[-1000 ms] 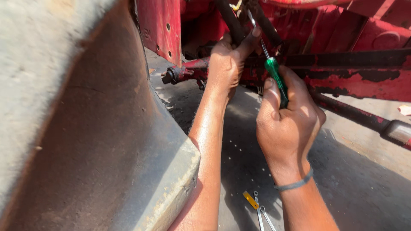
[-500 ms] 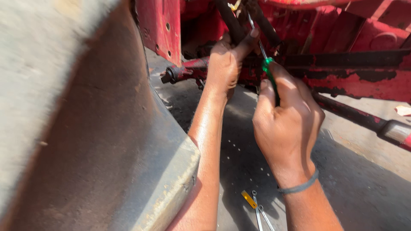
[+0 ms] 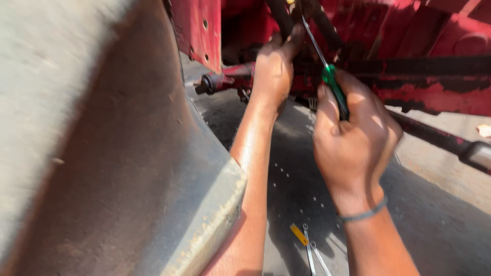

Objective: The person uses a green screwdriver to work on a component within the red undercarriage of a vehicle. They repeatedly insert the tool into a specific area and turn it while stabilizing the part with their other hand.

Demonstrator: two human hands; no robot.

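Item: red machine frame (image 3: 434,92), seen from beneath, far side of the scene; painted metal, chipped and dark with grime, with dark hoses (image 3: 279,18) running down from the top

Left hand (image 3: 273,71): reaches up to the far centre, fingers curled closed about a dark hose or fitting under the frame; exactly what it grips is in shadow and cannot be told

Right hand (image 3: 355,143): nearer and to the right, closed in a full fist on the green handle of a screwdriver (image 3: 330,76); a thin band sits at the wrist

Screwdriver: held tilted, metal shaft pointing up and to the left, tip lost among the hoses just beside the left fingers; whether the tip sits in a screw or clamp cannot be told

Red rod (image 3: 225,82): to the left of the left hand, ends in a dark round joint, juts out toward the left

Grey curved panel (image 3: 102,153): fills the near left, dusty, with a flat lip along its right edge

Floor (image 3: 440,230): dark and stained, below both arms; on it, near centre, lie a small yellow piece (image 3: 298,234) and two slim spanners (image 3: 312,253), untouched

State of work, as judged: the fastening job at the hoses is under way, both hands engaged; nothing visibly detached yet, and the tools on the floor are not yet in use
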